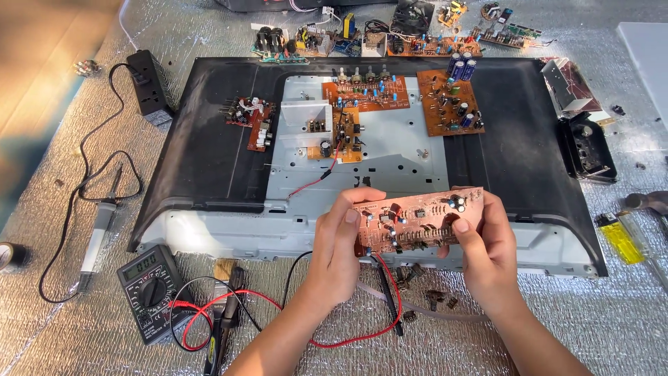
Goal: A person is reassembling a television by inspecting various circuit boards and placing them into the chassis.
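While held by both hands (341, 240), brown circuit board (417, 219), blue capacitors

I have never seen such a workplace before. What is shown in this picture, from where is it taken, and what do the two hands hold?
The picture comes from a camera worn on the person's head, looking down at their own bare hands. There is no machine. The left hand and the right hand together hold a long brown circuit board by its ends. Below it lies a large black housing with a grey metal plate, and smaller orange boards rest on it. On the silver foil surface you see a black multimeter with red and black leads, a soldering iron at the left, and a yellow lighter at the right.
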